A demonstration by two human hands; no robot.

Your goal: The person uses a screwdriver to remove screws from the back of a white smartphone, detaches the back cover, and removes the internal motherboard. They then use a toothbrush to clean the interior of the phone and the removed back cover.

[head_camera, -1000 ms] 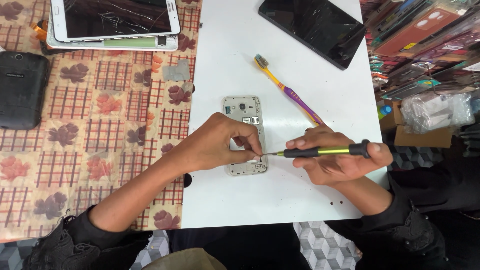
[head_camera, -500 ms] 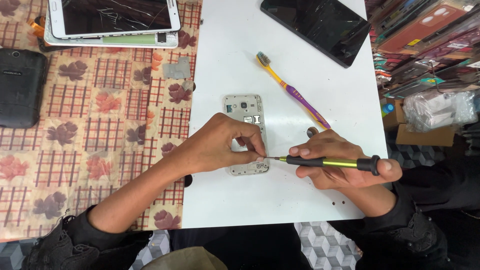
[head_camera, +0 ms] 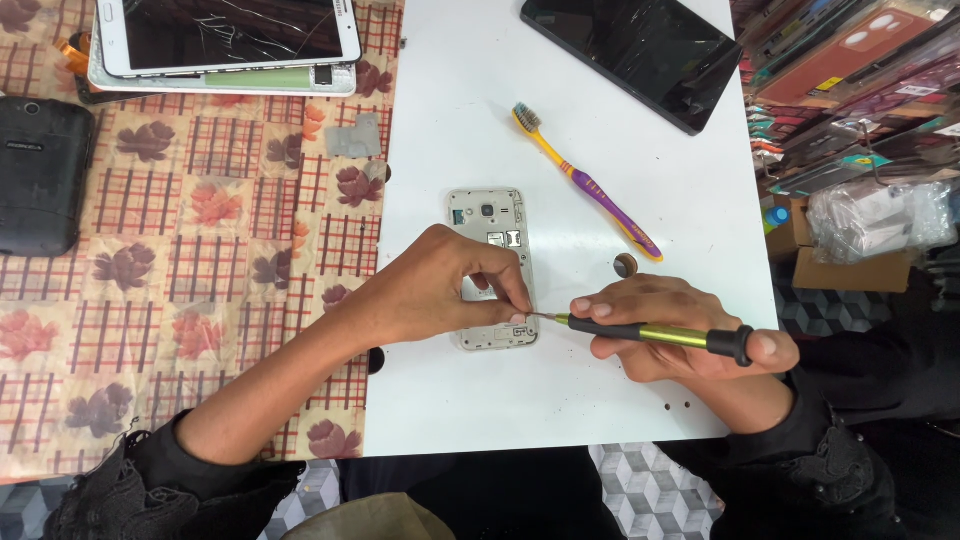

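An opened silver phone body (head_camera: 488, 215) lies back-up on the white board (head_camera: 560, 400). My left hand (head_camera: 435, 285) rests over its lower half, fingertips pinching at its right edge. My right hand (head_camera: 680, 335) grips a black and yellow-green screwdriver (head_camera: 650, 333), held level, its thin tip touching the phone's lower right edge beside my left fingertips.
A yellow and purple toothbrush (head_camera: 590, 185) lies right of the phone, a small round part (head_camera: 626, 265) near it. A black phone (head_camera: 630, 55) sits at the board's far edge. On the patterned cloth are a cracked white tablet (head_camera: 230, 35), a black case (head_camera: 42, 170) and a metal plate (head_camera: 353, 137). Shelves of packaged goods stand at right.
My right hand and the screwdriver have shifted slightly right and lower, with the tip staying at the phone's lower right edge. My left hand holds its place.
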